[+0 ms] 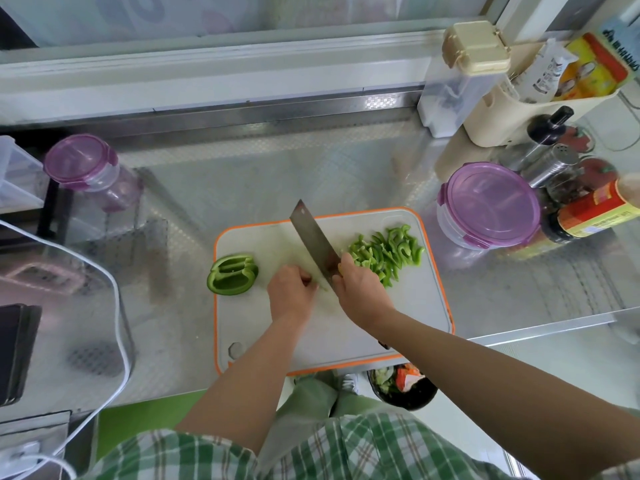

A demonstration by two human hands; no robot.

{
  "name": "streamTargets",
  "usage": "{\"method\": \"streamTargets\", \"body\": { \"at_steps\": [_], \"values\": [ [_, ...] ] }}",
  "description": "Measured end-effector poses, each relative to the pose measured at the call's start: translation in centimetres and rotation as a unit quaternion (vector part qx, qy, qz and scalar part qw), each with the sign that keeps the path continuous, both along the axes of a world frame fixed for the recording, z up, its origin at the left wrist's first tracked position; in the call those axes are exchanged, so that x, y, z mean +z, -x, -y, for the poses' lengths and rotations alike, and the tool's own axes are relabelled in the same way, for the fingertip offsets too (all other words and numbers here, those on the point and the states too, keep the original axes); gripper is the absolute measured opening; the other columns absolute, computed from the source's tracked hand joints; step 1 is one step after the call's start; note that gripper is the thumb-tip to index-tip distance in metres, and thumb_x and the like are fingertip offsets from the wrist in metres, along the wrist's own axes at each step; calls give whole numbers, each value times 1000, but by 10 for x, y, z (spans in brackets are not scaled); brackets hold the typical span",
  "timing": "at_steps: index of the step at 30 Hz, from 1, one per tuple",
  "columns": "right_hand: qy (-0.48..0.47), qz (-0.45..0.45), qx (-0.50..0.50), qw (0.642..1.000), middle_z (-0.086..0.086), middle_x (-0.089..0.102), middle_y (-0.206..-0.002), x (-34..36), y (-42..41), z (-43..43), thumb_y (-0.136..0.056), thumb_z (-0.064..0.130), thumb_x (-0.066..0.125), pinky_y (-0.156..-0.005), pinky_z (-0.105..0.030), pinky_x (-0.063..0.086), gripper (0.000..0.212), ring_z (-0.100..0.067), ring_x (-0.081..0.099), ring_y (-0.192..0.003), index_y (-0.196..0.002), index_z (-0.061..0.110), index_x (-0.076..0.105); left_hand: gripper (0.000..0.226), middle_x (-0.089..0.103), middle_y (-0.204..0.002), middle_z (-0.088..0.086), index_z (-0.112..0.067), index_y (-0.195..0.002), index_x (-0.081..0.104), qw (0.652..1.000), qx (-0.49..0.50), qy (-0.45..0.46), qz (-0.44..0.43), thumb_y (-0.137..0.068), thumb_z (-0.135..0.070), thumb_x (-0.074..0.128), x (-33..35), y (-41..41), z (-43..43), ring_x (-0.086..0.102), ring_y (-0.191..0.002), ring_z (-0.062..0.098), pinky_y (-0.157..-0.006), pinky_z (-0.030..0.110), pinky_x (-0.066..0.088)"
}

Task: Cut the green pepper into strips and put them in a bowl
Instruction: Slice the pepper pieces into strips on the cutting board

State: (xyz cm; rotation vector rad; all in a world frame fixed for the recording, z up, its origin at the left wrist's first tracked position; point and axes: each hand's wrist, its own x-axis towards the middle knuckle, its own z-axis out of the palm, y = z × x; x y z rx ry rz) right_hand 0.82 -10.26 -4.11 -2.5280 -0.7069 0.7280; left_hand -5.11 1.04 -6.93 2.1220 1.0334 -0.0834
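Nearest, a green plaid shirt (346, 448) is seen, and below the table's front edge a dark container of scraps (403, 388) is partly shown. On the metal table (277, 174) a white cutting board with an orange rim (429, 306) is laid. Over its middle the left hand (292, 292) is set knuckles-up with its fingers curled down against the board, just beside the blade; whether anything is pinned beneath them cannot be told. The right hand (360, 289) is wrapped around the handle of a cleaver (313, 240), whose blade is angled away toward the far left. A halved green pepper (232, 274) is lying cut side up at the board's left edge, apart from the hands. A heap of green pepper strips (388, 252) is gathered at the board's far right corner. Farther back, purple-lidded tubs are stood at the right (488, 204) and left (81, 164).
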Motion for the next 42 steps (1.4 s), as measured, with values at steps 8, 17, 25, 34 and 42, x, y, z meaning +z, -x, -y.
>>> {"method": "streamTargets", "body": {
  "at_steps": [8, 17, 25, 34, 42],
  "values": [
    [2, 9, 30, 1000, -9, 49, -75, 1, 11, 4, -99, 18, 41, -56, -38, 34, 15, -37, 52, -70, -93, 14, 29, 14, 72, -97, 10, -7, -94, 73, 1000, 7, -15, -2, -86, -9, 62, 5, -1, 4, 64, -97, 29, -82, 32, 44],
    [-6, -1, 28, 1000, -6, 46, -70, -2, 12, 3, -100, 18, 41, -55, -38, 33, 15, -32, 46, -63, -92, 15, 28, 11, 73, -92, 10, -7, -86, 76, 999, 31, -9, 3, -84, -7, 65, 2, -3, 4, 66, -92, 29, -79, 32, 46],
    [28, 1, 31, 999, -9, 48, -75, -6, 12, -7, -97, 10, 40, -56, -36, 31, 14, -31, 44, -66, -91, 13, 28, 9, 74, -87, 10, -8, -81, 76, 999, 39, 5, -2, -82, -8, 67, 0, -4, 1, 66, -87, 29, -66, 25, 36],
    [53, 1, 33, 998, -8, 49, -77, -8, 9, -16, -98, 10, 41, -56, -38, 34, 12, -35, 53, -73, -93, 14, 30, 10, 72, -78, 11, -7, -74, 74, 1000, 24, -11, -7, -80, -9, 67, 0, -4, 0, 64, -79, 30, -61, 27, 32],
    [59, 17, -19, 998, -18, 61, -94, -2, -11, -8, -99, 13, 42, -61, -37, 37, 7, -40, 60, -88, -103, 9, 37, 9, 73, -94, 8, -9, -89, 75, 999, -11, -32, -10, -82, -12, 71, -4, -9, 1, 66, -94, 26, -80, 30, 44]
  ]
}}
